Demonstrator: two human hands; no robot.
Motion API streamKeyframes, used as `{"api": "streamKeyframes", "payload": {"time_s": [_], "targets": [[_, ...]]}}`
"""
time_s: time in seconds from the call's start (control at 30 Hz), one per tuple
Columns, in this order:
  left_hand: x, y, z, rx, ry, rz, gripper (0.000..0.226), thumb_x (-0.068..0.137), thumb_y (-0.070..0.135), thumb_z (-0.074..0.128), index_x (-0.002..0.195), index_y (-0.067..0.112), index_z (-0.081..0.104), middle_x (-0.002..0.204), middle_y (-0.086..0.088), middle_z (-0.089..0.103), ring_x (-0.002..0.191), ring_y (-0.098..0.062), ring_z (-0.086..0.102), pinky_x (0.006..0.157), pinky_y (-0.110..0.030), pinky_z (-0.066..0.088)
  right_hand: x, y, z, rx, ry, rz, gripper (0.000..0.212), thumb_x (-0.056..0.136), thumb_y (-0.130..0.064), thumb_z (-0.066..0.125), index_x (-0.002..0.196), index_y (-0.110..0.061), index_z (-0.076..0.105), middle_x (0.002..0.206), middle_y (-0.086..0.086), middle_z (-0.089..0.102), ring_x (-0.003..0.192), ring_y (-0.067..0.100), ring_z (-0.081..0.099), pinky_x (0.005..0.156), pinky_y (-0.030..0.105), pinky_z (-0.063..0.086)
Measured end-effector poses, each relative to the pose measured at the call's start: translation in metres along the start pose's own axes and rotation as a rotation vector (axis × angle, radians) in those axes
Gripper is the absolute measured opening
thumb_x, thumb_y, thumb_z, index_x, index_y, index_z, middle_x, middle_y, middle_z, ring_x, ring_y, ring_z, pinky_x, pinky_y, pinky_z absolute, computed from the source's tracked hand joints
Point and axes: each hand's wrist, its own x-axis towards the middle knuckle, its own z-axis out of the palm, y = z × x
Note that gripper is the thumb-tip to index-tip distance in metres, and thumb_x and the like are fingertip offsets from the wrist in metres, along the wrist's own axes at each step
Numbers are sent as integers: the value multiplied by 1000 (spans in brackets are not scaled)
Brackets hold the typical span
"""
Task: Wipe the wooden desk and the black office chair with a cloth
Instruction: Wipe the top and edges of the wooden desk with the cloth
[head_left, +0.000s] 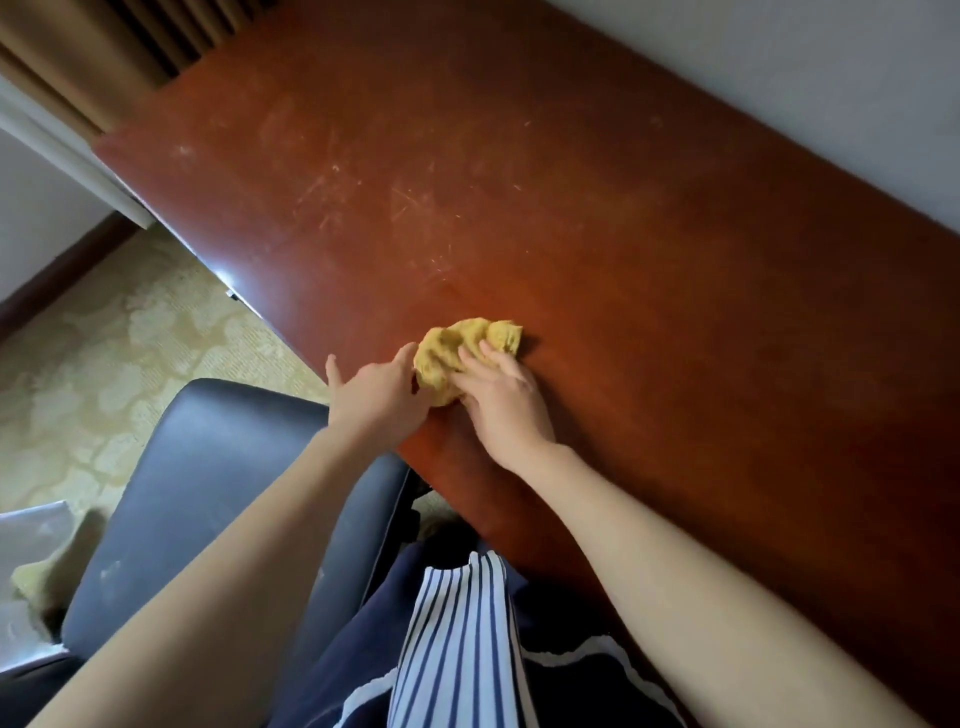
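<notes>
Pressed bunched yellow cloth (462, 345) onto wooden desk (623, 260) near its front edge under spread fingers (496, 358) of right hand (506, 410); touched cloth's left side with straight fingers (405, 359) of left hand (379, 395).

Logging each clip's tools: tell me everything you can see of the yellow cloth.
The yellow cloth is a crumpled, bunched wad of soft, textured fabric, mustard-yellow with darker folds. It lies on the reddish-brown wooden desk, near its front edge, and casts a small shadow. The right hand presses on it from above with spread fingers. The left hand touches its left side, but whether it pinches the fabric cannot be told. Nothing else touches it.
</notes>
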Motion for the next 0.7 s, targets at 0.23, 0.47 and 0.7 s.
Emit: {"api": "streamKeyframes", "payload": {"time_s": [0.23,0.47,0.7], "targets": [[15,53,8,78,70,136,68,88,46,52,144,20,25,155,-10,19,141,-33,13,114,-53,9,-89,42,-10,45,135,-132,28,83,-9,65,109,-19,73,122,2,65,123,24,53,98,38,42],[35,100,26,-67,53,311,95,83,54,57,151,22,0,157,-7,-19,144,-27,-17,115,-47,-6,-136,101,-38,-72,299,9,39,76,3,73,109,-19,72,124,0,64,118,22,57,93,40,49],[67,122,31,-304,307,359,50,95,22,48,142,11,35,155,-10,22,145,-27,10,118,-40,1,-112,143,-82,-113,330,224,43,80,5,68,117,-16,69,126,3,62,123,25,53,95,46,48]]}}
